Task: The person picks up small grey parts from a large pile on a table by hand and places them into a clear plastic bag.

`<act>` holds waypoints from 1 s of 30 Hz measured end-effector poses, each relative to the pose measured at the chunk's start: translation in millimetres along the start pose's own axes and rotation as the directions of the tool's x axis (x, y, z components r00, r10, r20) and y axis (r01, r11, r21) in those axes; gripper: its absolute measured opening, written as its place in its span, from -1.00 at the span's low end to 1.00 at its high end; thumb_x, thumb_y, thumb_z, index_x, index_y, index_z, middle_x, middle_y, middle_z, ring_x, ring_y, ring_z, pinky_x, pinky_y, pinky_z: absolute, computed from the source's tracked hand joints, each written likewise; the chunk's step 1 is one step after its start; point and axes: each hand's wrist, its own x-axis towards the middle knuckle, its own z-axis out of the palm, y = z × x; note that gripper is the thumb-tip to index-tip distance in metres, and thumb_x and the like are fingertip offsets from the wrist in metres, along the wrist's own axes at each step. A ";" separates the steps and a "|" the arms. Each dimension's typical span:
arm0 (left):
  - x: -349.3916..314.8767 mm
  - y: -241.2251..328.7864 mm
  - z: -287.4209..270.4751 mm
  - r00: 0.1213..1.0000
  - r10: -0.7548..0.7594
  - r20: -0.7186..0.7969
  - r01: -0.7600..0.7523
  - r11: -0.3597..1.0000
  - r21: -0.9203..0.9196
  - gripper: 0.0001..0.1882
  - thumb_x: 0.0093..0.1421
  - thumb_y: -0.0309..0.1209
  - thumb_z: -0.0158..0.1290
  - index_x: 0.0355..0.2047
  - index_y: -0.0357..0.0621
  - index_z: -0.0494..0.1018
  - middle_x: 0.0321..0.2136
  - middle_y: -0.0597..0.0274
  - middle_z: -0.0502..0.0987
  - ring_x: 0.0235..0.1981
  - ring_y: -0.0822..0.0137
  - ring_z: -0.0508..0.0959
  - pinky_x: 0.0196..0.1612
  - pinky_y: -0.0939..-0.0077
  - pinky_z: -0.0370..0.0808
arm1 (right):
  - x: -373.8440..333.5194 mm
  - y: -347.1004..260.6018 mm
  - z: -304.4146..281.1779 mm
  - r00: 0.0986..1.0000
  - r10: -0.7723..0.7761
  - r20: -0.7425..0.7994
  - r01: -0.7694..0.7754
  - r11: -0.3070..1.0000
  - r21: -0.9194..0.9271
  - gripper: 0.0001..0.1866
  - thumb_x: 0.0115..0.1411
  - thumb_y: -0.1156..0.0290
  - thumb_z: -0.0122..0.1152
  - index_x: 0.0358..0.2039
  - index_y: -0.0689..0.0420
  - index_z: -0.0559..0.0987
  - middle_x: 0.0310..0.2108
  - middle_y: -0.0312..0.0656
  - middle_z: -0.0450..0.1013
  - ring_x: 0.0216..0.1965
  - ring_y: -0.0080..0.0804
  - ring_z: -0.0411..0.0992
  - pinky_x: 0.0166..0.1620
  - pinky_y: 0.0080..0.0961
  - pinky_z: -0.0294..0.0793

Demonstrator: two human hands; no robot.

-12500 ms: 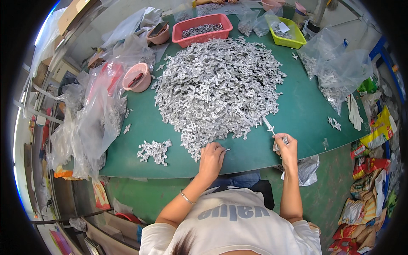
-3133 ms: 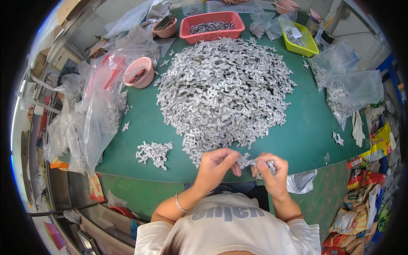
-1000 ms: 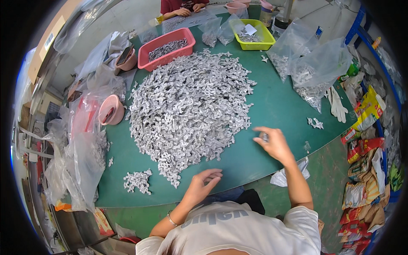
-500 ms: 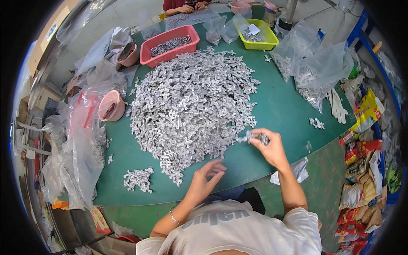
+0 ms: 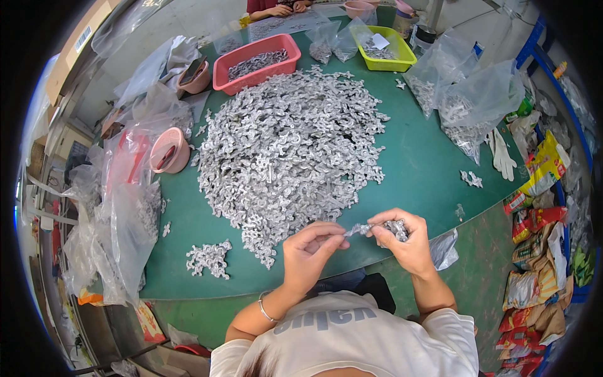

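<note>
A big heap of small silver-grey metal castings (image 5: 289,151) covers the middle of the green table (image 5: 427,169). Just in front of it, my right hand (image 5: 414,246) is closed around several of these metal castings (image 5: 396,230), with one sticking out toward the left between thumb and fingers. My left hand (image 5: 309,252) meets that casting's tip in a pinch of thumb and fingertips. Both hands are above the table's near edge, almost touching each other. A small separate cluster of castings (image 5: 209,259) lies to the left of my left hand.
Behind the heap stand a red basin (image 5: 292,63) of parts and a yellow-green basin (image 5: 386,65). Pink bowls (image 5: 169,151) and plastic bags (image 5: 119,213) line the left side. Filled clear bags (image 5: 461,113) and a white glove (image 5: 500,154) lie right. Another person's hands (image 5: 282,9) work opposite.
My right hand has come down and nearer with its castings, no longer beside the heap. My left hand has moved up and right, and its loose fingers now pinch the protruding casting.
</note>
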 end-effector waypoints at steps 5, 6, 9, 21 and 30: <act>-2.9 1.5 -6.1 0.987 -0.156 0.027 0.158 0.981 -0.109 -0.89 0.12 -0.59 -0.01 -0.37 -0.44 0.45 -0.45 0.04 0.52 -0.47 0.38 0.54 -0.37 0.60 0.50 | -0.9 10.8 2.3 1.000 0.000 0.023 -0.004 0.990 0.143 -0.88 0.08 0.51 0.15 -0.38 0.28 0.51 -0.55 -0.27 0.45 -0.56 -0.69 0.32 -0.49 -0.75 0.29; -2.5 1.2 -6.7 0.980 -0.193 0.047 0.198 0.962 -0.188 -0.88 0.13 -0.57 -0.01 -0.37 -0.43 0.45 -0.47 0.05 0.52 -0.49 0.39 0.53 -0.39 0.61 0.49 | -0.7 11.8 3.3 1.000 0.009 0.018 -0.012 0.985 0.174 -0.88 0.09 0.50 0.14 -0.38 0.29 0.51 -0.56 -0.27 0.44 -0.56 -0.67 0.33 -0.48 -0.73 0.29; -3.3 1.3 -8.2 0.961 -0.258 0.099 0.275 0.912 -0.302 -0.87 0.14 -0.54 -0.01 -0.37 -0.40 0.45 -0.48 0.07 0.53 -0.51 0.40 0.52 -0.41 0.61 0.49 | -0.2 14.9 5.0 0.999 0.026 0.027 -0.032 0.960 0.277 -0.88 0.10 0.50 0.12 -0.39 0.30 0.50 -0.57 -0.26 0.43 -0.56 -0.63 0.35 -0.48 -0.71 0.30; -6.5 -6.4 -14.7 0.942 -0.306 0.138 0.336 0.866 -0.371 -0.85 0.14 -0.51 0.01 -0.34 -0.39 0.45 -0.47 0.07 0.53 -0.52 0.41 0.52 -0.39 0.60 0.49 | 2.6 22.7 10.8 0.999 0.035 0.023 -0.040 0.957 0.288 -0.85 0.11 0.45 0.13 -0.38 0.28 0.50 -0.60 -0.29 0.41 -0.58 -0.64 0.33 -0.49 -0.71 0.30; -52.1 -29.5 -124.4 0.799 0.103 -0.593 0.179 0.901 0.396 -0.91 0.13 -0.51 0.01 -0.43 -0.28 0.47 -0.56 0.25 0.53 -0.56 0.58 0.47 -0.49 0.76 0.35 | 45.9 77.7 -13.3 0.988 -0.092 -0.126 -0.010 0.770 -0.638 -0.70 -0.04 0.40 0.27 -0.25 0.17 0.51 -0.66 -0.26 0.41 -0.65 -0.43 0.34 -0.51 -0.50 0.32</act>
